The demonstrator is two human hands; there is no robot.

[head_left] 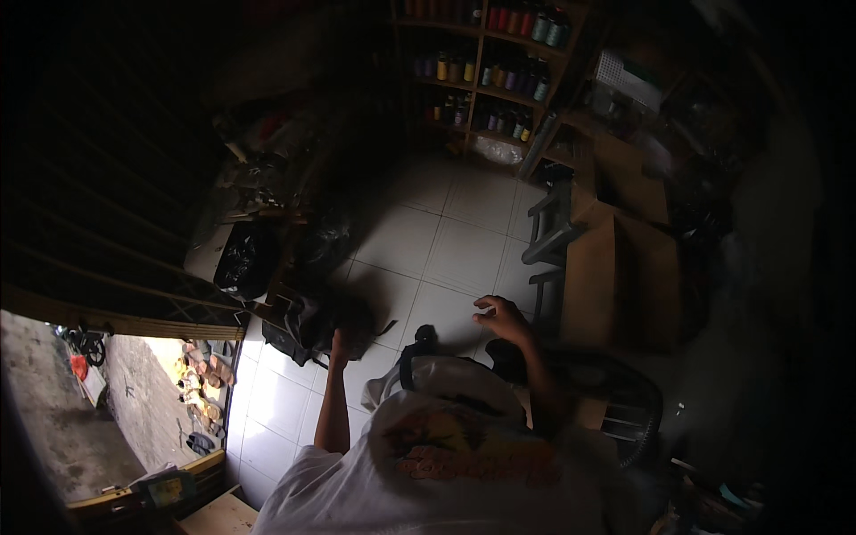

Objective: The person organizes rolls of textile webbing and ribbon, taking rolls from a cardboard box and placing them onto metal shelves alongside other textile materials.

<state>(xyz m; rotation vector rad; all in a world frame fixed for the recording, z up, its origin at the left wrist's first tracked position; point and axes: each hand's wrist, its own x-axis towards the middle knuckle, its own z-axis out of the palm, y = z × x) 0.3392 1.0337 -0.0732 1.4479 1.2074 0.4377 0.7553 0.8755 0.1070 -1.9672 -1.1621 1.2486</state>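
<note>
The black bag (308,325) lies on the white tiled floor (446,241), at about nine o'clock from the middle of the head view, just beside a heap of dark clutter and black plastic sacks (241,259) that runs up toward eleven o'clock. It looks like a soft fabric bag, slumped and creased, with a thin strap (385,328) trailing off its three o'clock side onto the tiles. Judged from the way it sags, it is limp rather than stiff, and probably not heavy; it would fold and swing if lifted by one corner. The fabric seems matt, so slipping is unlikely, and nothing about it looks fragile, though what is inside cannot be seen.

The left hand (341,343) reaches down to the bag's five o'clock edge and touches it; the light is too dim to tell whether the fingers are clamped on the cloth or only resting there. The right hand (502,316) hovers over the bare floor at three o'clock of the bag, well apart from it, fingers curled loosely and gripping nothing.

The best hold would seem to be a bunched handful of the upper fabric or the strap near its root, with the second hand under the sagging body to keep it from folding.

At twelve o'clock stands a wooden shelf (486,71) of coloured cans; cardboard boxes (620,276) sit at three o'clock.
</note>
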